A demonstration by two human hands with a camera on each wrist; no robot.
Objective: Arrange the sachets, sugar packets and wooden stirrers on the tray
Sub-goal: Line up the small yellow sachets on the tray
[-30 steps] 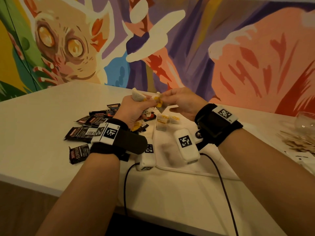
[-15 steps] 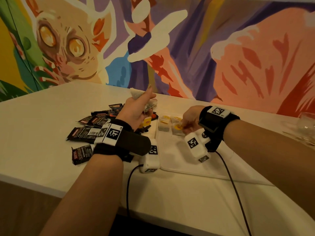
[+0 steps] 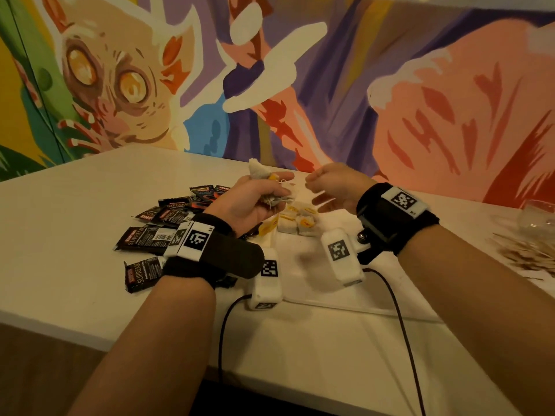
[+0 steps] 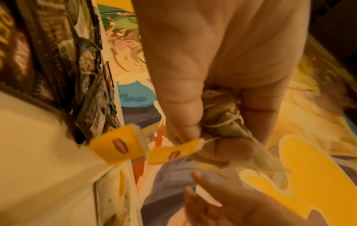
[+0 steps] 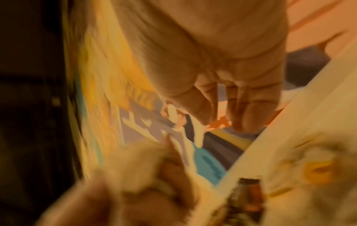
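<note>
My left hand [image 3: 255,199] is raised above the table and grips a bunch of tea bags [image 3: 261,172] with yellow tags [image 4: 117,145] dangling on strings. In the left wrist view the bags [image 4: 222,116] are bunched between the thumb and the curled fingers. My right hand [image 3: 327,187] hovers just right of that bunch, its fingers loosely extended, and I see nothing in it. A few tea bags [image 3: 295,219] lie in a row at the far left of the white tray [image 3: 318,283]. Black sachets [image 3: 150,235] are scattered on the table left of the tray.
A heap of wooden stirrers [image 3: 528,253] lies at the right edge, with a clear glass [image 3: 537,217] behind it. The white table [image 3: 75,205] stands against a painted mural wall. Cables from the wrist cameras run over the table's front edge.
My right hand went down to the row of tea bags on the tray, then rose back up beside the left hand. The left hand has kept its bunch raised.
</note>
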